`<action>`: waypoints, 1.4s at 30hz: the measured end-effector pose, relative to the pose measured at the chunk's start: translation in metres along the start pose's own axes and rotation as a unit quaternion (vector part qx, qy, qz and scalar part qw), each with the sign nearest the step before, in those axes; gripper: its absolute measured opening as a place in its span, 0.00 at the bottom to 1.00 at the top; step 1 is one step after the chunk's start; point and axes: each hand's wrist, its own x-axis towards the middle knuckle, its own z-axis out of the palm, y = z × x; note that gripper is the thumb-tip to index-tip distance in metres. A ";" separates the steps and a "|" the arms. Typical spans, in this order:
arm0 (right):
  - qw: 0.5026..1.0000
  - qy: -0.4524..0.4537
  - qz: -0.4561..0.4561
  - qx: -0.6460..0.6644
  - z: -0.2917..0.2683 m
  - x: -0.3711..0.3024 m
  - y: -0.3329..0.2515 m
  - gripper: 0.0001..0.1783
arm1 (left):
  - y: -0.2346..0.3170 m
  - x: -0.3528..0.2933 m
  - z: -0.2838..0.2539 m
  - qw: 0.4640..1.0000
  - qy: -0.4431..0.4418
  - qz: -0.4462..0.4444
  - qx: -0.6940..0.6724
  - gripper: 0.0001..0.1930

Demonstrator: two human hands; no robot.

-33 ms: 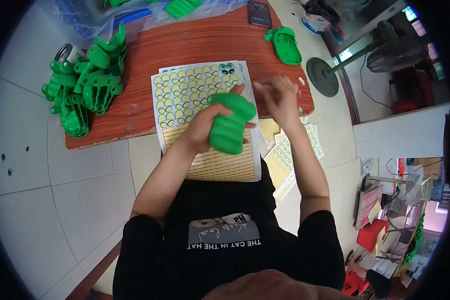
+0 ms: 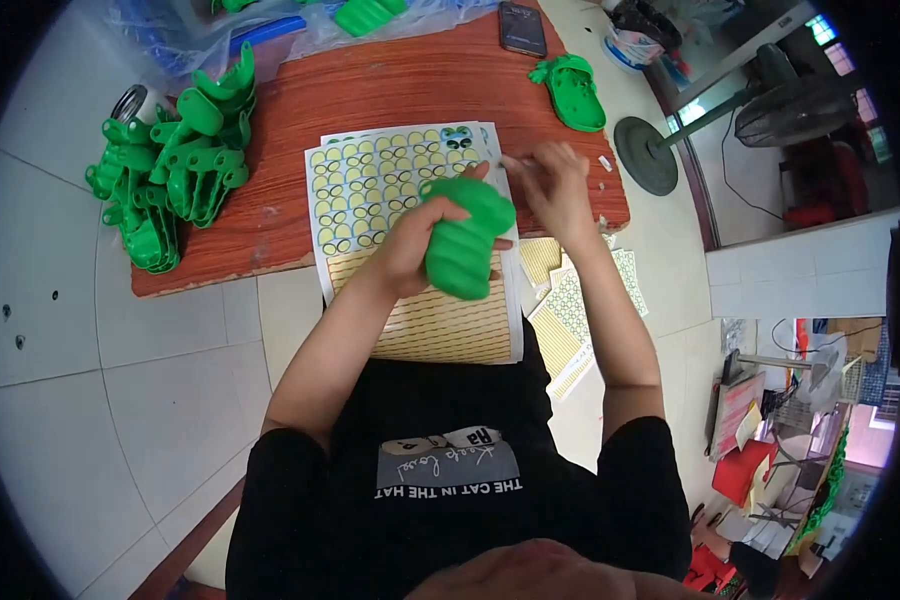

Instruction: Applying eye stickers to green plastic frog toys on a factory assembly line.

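A ridged green clog-like shoe [image 2: 460,255], rounded at its upper end, is in my left hand [image 2: 410,245], whose fingers wrap round it. It is tilted above a sheet of stickers [image 2: 370,190], with yellow and black eye shapes in rows on the upper part and thin striped pieces below. The sheet lies on a stack that reaches from the table edge over my lap. My right hand [image 2: 558,190] is beside the stack's right edge, thumb and finger drawn together near the shoe. Whatever may be between those fingertips is too small to make out.
On the red-brown table [image 2: 390,90], green shoe parts [image 2: 175,160] are piled at left near a can [image 2: 135,105]. A green clog [image 2: 575,95] and a phone [image 2: 522,28] are at the far right. More sticker sheets [image 2: 570,320] lie below the table's right side, near a standing fan [image 2: 650,150].
The green shoe in my left hand has shifted slightly up and to the right. My right hand has moved only a little.
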 end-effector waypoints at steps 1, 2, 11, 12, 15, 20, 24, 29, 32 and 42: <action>1.000 -0.012 -0.007 0.011 0.012 0.008 0.007 0.04 | 0.004 0.005 -0.004 1.000 0.000 0.003 -0.001 0.31; 0.999 -0.026 -0.015 0.023 0.023 0.013 0.013 0.05 | 0.006 0.011 -0.011 0.999 0.003 -0.030 -0.038 0.29; 0.995 -0.051 -0.051 -0.065 0.051 0.033 0.023 0.06 | -0.001 0.021 -0.040 0.977 -0.073 -0.053 -0.193 0.26; 0.995 -0.051 -0.051 -0.065 0.052 0.033 0.024 0.06 | -0.002 0.020 -0.040 0.969 -0.065 -0.035 -0.236 0.25; 0.993 -0.043 -0.062 -0.093 0.052 0.035 0.024 0.06 | -0.001 0.020 -0.037 0.961 -0.046 -0.011 -0.271 0.24; 0.992 -0.112 -0.047 -0.030 0.045 0.038 0.028 0.05 | -0.004 0.021 -0.038 0.957 -0.036 -0.016 -0.287 0.24; 0.992 -0.064 -0.084 -0.073 0.048 0.039 0.029 0.05 | -0.008 0.025 -0.044 0.962 -0.054 -0.009 -0.267 0.25; 0.991 -0.059 -0.104 -0.061 0.049 0.039 0.033 0.05 | -0.008 0.025 -0.042 0.963 -0.057 -0.009 -0.263 0.26; 0.993 -0.082 -0.078 -0.045 0.048 0.040 0.034 0.06 | -0.006 0.024 -0.040 0.961 -0.067 -0.016 -0.269 0.26; 0.994 -0.024 -0.059 -0.089 0.043 0.037 0.010 0.12 | -0.002 0.021 -0.031 0.968 -0.043 0.003 -0.246 0.25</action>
